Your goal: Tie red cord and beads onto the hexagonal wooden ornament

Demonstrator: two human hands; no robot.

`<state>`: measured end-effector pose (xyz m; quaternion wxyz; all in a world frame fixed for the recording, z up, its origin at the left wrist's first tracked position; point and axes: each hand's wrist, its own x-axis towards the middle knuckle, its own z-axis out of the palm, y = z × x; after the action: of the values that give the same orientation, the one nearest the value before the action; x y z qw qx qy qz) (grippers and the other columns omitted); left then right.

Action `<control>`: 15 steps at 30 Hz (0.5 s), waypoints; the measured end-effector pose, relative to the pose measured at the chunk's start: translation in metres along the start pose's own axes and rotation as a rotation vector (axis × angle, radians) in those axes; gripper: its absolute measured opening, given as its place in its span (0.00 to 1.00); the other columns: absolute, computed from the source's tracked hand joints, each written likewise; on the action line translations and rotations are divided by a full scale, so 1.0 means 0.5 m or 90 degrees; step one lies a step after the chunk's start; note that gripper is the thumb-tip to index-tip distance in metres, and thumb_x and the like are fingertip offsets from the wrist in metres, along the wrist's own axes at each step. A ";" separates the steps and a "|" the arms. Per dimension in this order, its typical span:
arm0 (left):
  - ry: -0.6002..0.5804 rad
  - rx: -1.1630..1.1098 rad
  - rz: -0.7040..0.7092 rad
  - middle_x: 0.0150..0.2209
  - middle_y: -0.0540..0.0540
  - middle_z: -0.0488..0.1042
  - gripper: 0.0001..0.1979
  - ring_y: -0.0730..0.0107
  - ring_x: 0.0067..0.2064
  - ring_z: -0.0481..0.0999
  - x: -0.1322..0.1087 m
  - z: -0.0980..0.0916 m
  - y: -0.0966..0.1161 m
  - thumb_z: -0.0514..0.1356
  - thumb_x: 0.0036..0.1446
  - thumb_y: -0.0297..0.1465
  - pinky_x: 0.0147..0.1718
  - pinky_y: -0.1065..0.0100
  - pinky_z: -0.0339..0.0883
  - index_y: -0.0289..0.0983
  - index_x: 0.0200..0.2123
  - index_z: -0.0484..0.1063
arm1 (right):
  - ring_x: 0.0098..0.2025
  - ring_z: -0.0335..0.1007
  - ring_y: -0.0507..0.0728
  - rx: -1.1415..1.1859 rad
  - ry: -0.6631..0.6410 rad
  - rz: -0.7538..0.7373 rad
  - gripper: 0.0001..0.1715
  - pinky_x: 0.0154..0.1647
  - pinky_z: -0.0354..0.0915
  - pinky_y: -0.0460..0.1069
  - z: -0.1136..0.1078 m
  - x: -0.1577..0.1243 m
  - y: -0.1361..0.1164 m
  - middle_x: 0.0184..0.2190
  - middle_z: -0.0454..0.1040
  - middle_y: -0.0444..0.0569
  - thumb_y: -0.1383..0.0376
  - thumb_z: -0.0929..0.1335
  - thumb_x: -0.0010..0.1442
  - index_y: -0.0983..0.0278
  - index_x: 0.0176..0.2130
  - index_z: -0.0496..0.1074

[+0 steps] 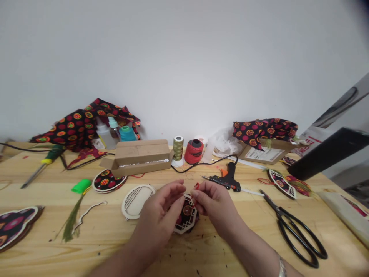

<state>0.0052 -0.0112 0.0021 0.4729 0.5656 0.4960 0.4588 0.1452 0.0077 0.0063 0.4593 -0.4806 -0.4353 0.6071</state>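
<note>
A small octagonal piece (186, 217) with a pale lattice frame over dark patterned fabric is between my hands, low in the middle. My right hand (211, 202) pinches a bit of red cord (197, 186) between thumb and fingertips, just above the piece's top edge. My left hand (161, 215) is at the piece's left side, fingers curved and apart from the thumb, and it covers part of the piece. Whether its thumb touches the frame I cannot tell. A round pale wooden frame (135, 202) lies partly behind my left hand.
Black scissors (296, 231) and a glue gun (229, 177) lie to the right. Behind stand an open cardboard box (141, 156), a green thread spool (178, 149) and a red one (194, 152). A green tassel (72, 219) and a screwdriver (43, 165) are left.
</note>
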 end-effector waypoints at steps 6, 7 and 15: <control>-0.119 -0.154 -0.121 0.37 0.47 0.78 0.14 0.64 0.39 0.76 0.003 0.010 0.009 0.59 0.49 0.28 0.40 0.66 0.68 0.38 0.41 0.72 | 0.14 0.55 0.46 -0.057 0.007 -0.046 0.09 0.15 0.52 0.42 0.000 -0.002 0.007 0.12 0.63 0.38 0.64 0.69 0.45 0.65 0.20 0.65; -0.124 -0.157 -0.128 0.36 0.48 0.78 0.14 0.65 0.38 0.76 0.003 0.010 0.011 0.59 0.49 0.28 0.39 0.67 0.68 0.38 0.41 0.73 | 0.15 0.55 0.46 -0.065 0.011 -0.053 0.09 0.15 0.52 0.42 0.000 -0.002 0.008 0.13 0.63 0.38 0.64 0.69 0.45 0.65 0.20 0.65; -0.034 -0.038 -0.153 0.18 0.53 0.73 0.09 0.74 0.22 0.69 0.004 0.001 0.022 0.60 0.47 0.31 0.22 0.75 0.62 0.39 0.33 0.78 | 0.15 0.58 0.46 -0.057 -0.002 -0.050 0.07 0.16 0.54 0.42 0.001 -0.002 0.012 0.13 0.65 0.38 0.65 0.69 0.46 0.65 0.22 0.66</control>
<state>0.0070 -0.0101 0.0130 0.5541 0.4998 0.5333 0.3985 0.1440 0.0056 0.0005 0.4602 -0.4825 -0.4811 0.5692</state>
